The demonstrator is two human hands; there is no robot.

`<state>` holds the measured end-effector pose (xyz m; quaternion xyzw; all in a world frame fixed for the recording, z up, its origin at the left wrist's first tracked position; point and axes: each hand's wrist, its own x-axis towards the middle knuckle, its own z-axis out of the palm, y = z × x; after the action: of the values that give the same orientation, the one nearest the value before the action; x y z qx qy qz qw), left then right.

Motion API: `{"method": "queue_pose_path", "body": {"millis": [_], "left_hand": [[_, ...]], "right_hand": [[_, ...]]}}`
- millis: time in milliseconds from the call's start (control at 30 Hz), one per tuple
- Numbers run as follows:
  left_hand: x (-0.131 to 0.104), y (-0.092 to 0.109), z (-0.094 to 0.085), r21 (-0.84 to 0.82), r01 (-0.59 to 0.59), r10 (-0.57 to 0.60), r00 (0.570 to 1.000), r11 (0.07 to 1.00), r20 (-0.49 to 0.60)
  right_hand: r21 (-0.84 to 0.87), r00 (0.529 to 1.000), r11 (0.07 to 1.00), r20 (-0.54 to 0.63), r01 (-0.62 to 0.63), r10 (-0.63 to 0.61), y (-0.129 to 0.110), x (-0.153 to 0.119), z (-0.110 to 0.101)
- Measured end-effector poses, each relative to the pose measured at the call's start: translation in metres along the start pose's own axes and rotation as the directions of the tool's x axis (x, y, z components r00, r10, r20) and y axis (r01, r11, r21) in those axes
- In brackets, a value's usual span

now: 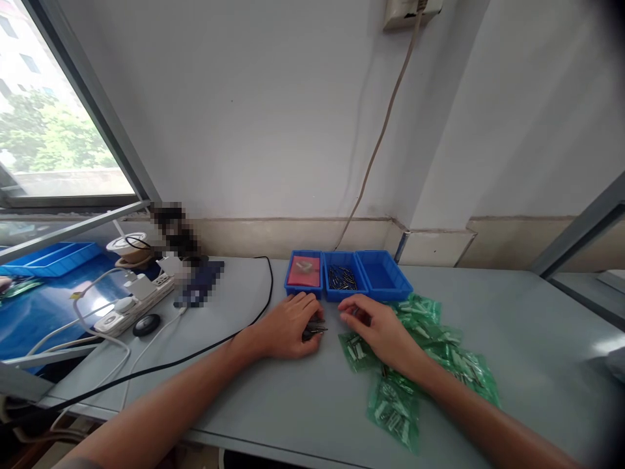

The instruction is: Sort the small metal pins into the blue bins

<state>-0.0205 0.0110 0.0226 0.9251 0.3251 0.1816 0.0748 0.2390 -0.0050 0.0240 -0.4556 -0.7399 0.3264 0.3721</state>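
Note:
My left hand (293,326) rests low on the grey table with its fingers curled round a small bunch of dark metal pins (315,329), whose tips stick out past the thumb. To its right, my right hand (378,326) is curled, thumb and fingertips close together; whatever is between them is too small or hidden to make out. Just beyond the hands are a blue bin with similar metal pins (342,279), a blue bin with a red sheet (303,271) and a clear piece on it, and a third blue bin (383,272). Green bags of metal parts (395,413) lie under and beside my right forearm.
A black cable (195,355) runs across the table on the left. A white power strip (134,306) with plugs and a round black object (146,324) sit at the left edge. Behind the bins is the wall (273,143), with a cord (385,124) hanging down it.

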Motion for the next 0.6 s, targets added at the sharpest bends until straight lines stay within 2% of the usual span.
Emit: {"method": "queue_pose_path", "body": {"millis": [100,233,433,600], "left_hand": [[0.0003,-0.0030,0.0035,0.006,0.027,-0.027,0.999,1.000,-0.022],[0.0022,-0.0024,0.0042,-0.084,0.020,-0.022,1.000,0.996,-0.018],[0.0042,0.0024,0.0002,-0.177,-0.033,0.032,0.999,0.984,-0.008],[0.0027,-0.0001,0.0048,-0.218,-0.026,0.025,1.000,0.976,-0.010]], "right_hand": [[-0.228,0.977,0.958,0.158,0.174,-0.140,-0.0022,-0.0057,0.0027],[-0.335,0.944,0.904,0.280,0.264,-0.172,-0.0054,-0.0092,0.0046],[-0.387,0.953,0.892,0.270,0.236,-0.135,-0.0067,-0.0082,0.0055],[-0.426,0.965,0.879,0.234,0.214,-0.122,-0.0016,-0.0065,0.0079]]}}
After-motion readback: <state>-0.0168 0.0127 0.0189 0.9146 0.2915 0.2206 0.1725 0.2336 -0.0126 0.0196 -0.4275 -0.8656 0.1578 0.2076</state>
